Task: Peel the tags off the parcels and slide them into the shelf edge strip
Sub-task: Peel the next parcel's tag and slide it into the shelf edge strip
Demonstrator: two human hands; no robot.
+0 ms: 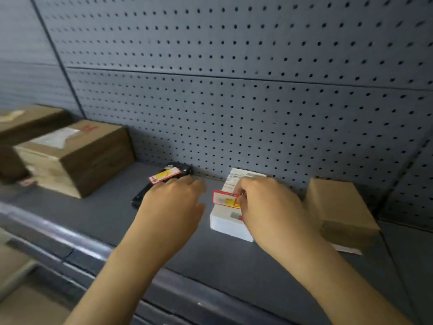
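The right hand (264,207) pinches one red-and-yellow tag (226,198) on the single white parcel (228,221) on the shelf (112,221). The left hand (173,207) hovers spread, left of that parcel. A second tag (164,175) lies on one black parcel (140,195) further left; three brown boxes (77,156) stand around.

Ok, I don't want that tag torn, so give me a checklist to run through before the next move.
1. Right hand pinching the red and yellow tag: ok.
2. Tag fully free of the white rectangular parcel: cannot tell, the fingers hide its right end.
3. Left hand steadying the parcel: not ok, it hovers empty beside it.
4. Grey shelf edge strip unobstructed: ok in the part that shows.
5. Other tag on the black flat parcel still to peel: ok, untouched.
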